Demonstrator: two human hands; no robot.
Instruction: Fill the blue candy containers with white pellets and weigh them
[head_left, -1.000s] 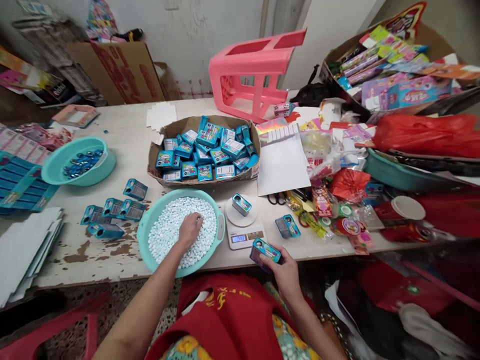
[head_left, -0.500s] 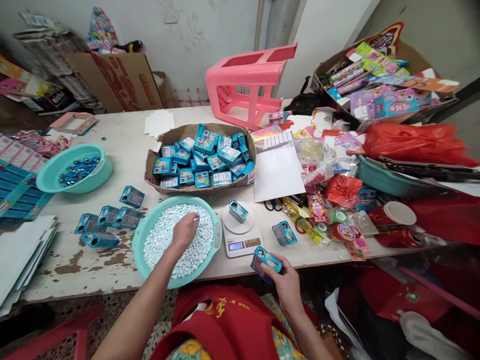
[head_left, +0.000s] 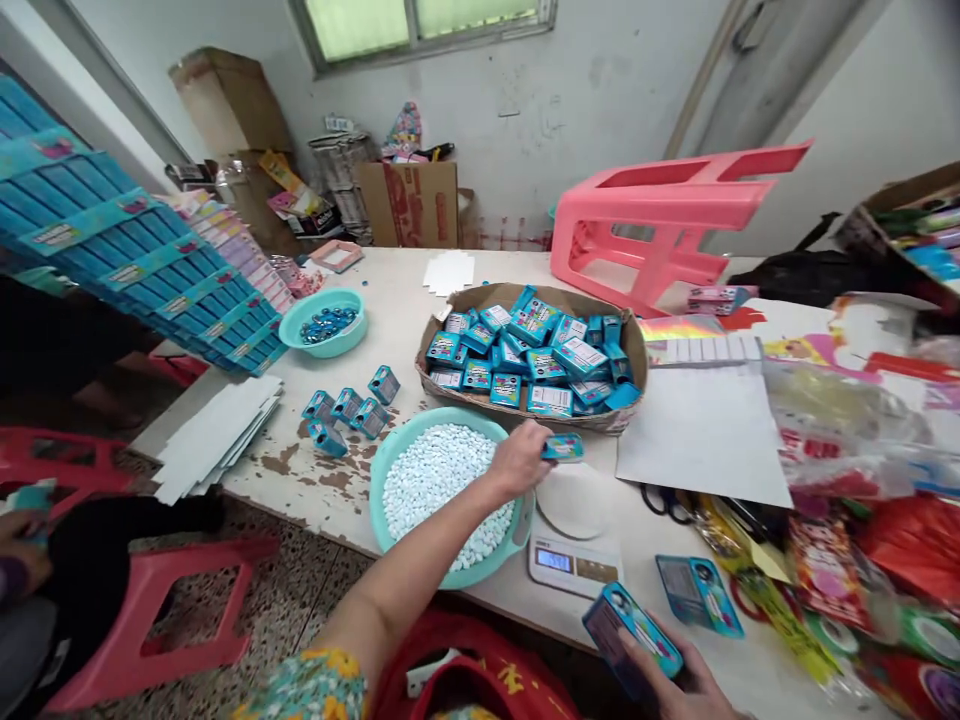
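My left hand [head_left: 519, 460] is closed at the edge of a small blue box [head_left: 562, 447], above the round plate [head_left: 577, 500] of a white scale [head_left: 574, 565]. Below it on the right, my right hand [head_left: 679, 680] grips another blue box [head_left: 634, 630]. White candies fill a turquoise basin [head_left: 379, 480] under my left forearm. One more blue box [head_left: 697, 592] lies on the table right of the scale. Behind the basin stands a carton [head_left: 637, 385] heaped with blue boxes.
Several small boxes [head_left: 371, 417] stand left of the basin, near paper sheets [head_left: 217, 440] and a smaller turquoise bowl [head_left: 330, 346]. A pink stool [head_left: 652, 190] lies at the back. Scissors [head_left: 667, 503] and packets crowd the right. At far left, part of another person [head_left: 45, 620] shows.
My left hand has left the candies and moved right to the box that was on the scale, which is now lifted off the plate. The view has swung left.
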